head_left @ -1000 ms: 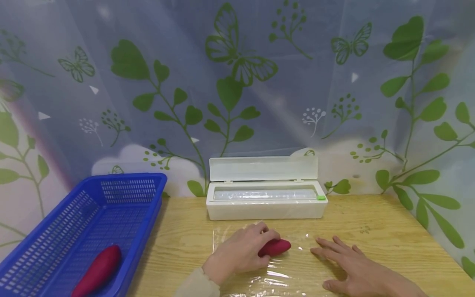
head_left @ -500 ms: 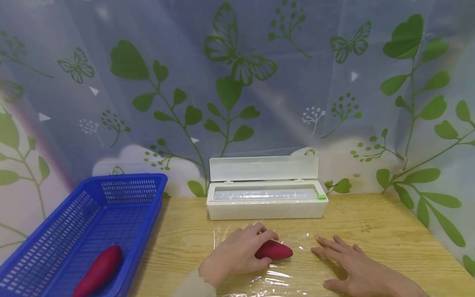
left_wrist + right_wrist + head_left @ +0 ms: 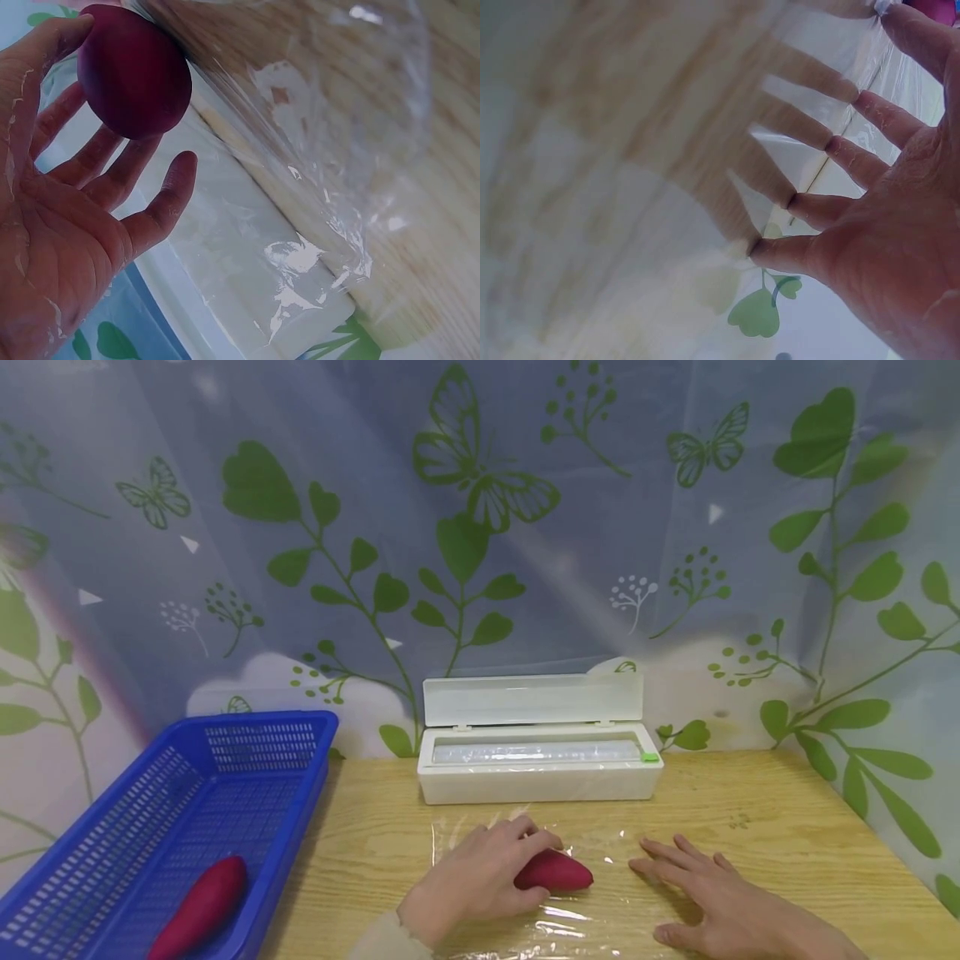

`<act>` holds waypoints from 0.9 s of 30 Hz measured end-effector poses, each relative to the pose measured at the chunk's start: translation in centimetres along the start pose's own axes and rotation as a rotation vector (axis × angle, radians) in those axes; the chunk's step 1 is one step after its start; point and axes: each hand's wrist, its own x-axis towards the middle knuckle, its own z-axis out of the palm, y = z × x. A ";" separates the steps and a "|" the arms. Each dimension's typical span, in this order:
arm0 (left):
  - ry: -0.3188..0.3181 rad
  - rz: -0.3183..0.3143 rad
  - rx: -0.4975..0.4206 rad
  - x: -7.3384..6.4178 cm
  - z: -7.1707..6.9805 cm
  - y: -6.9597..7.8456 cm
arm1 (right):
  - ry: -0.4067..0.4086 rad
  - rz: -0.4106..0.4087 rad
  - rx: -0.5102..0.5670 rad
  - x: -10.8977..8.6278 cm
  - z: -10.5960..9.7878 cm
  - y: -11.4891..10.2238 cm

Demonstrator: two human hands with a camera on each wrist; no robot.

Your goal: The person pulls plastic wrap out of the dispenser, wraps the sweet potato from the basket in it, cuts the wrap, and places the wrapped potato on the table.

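Observation:
My left hand (image 3: 483,872) holds a dark red sweet potato (image 3: 557,870) between thumb and fingers, low over the wooden table. In the left wrist view, the rounded end of that sweet potato (image 3: 135,75) shows at the fingertips. A sheet of clear plastic wrap (image 3: 558,920) lies beneath it, creased and shiny. To the right, my right hand (image 3: 708,897) spreads its straight fingers, fingertips down at the right side of the wrap. The right wrist view shows those fingertips on a glossy, mirroring surface, with the hand's palm (image 3: 900,247) raised off it.
A white wrap dispenser (image 3: 536,785) with its lid up and a roll inside stands against the patterned curtain (image 3: 570,568). At left, a blue plastic basket (image 3: 318,760) holds another red sweet potato (image 3: 201,906). The wooden table (image 3: 810,835) extends to the right.
The sweet potato and my left hand have shifted slightly toward me, and more of the sweet potato now shows past the fingers. My right hand stays almost still.

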 end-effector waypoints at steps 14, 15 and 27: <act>0.074 -0.006 0.000 -1.1 -0.9 -0.1 | 0.007 -0.008 -0.001 0.2 0.1 -0.1; 0.090 -0.001 -0.007 -1.3 -1.1 -0.1 | 0.004 -0.007 0.001 0.2 0.1 -0.1; -0.022 -0.112 -0.241 -5.7 -2.6 -1.6 | 0.016 -0.027 0.007 0.1 -0.4 -0.1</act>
